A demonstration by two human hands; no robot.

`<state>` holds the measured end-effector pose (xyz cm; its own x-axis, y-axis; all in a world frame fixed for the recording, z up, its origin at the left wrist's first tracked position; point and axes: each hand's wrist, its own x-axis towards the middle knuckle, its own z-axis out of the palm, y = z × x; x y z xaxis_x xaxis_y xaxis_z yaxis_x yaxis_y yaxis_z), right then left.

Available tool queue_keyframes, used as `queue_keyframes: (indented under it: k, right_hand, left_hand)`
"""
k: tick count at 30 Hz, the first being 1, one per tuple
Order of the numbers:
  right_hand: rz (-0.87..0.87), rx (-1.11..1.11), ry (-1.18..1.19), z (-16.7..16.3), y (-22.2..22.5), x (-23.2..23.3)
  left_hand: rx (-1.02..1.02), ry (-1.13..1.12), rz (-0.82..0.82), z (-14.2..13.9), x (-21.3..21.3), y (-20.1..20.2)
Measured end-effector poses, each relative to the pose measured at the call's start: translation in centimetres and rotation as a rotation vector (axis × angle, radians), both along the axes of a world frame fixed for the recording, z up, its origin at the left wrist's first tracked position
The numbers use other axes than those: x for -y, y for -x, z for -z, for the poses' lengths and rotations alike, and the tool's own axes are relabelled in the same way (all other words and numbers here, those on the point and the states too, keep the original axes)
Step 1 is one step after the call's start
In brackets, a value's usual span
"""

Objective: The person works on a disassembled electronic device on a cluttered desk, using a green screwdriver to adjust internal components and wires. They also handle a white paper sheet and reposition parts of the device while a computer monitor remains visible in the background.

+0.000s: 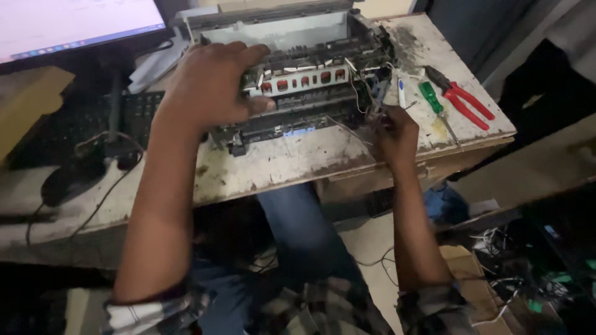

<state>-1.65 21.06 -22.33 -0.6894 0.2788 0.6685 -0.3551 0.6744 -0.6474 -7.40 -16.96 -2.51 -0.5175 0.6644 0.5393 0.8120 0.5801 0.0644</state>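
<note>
**Opened printer steadied while its wires are worked**

Where the worn table (273, 167) narrows toward its far right corner, an opened printer (298, 68) sits with its cover off and its grey frame, rollers and red-slotted bar laid bare. It is pressed down at its left end by the left hand (208, 84), spread wide with the fingers curled over the frame. At its right end, thin loose wires (366, 93) are pinched by the right hand (396, 133), closed narrowly around them. The printer is judged bulky but fairly light, stiff in its frame, brittle in its plastic parts; the frame's edges are the safe hold, never the wires. Beside it, near the right edge, lie a green screwdriver (431, 99) and red pliers (462, 99). A keyboard (81, 124) and monitor (74, 25) are seen at the left.
</note>
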Motion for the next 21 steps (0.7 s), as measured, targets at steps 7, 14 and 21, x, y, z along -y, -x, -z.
queue_keyframes:
  k: [7, 14, 21]
  right_hand:
    - [-0.121, -0.044, 0.004, -0.2, -5.7, -0.5]
    - [0.344, 0.021, -0.003, -3.5, -6.8, -6.3]
    - [0.492, 0.324, -0.489, -5.4, 0.1, -8.2]
  left_hand:
    - [0.118, -0.058, 0.079, -0.3, -0.1, -2.1]
    - [-0.415, -0.41, -0.135, 5.1, 1.9, -6.2]
    - [-0.267, -1.208, -0.12, 15.4, 5.6, -3.3]
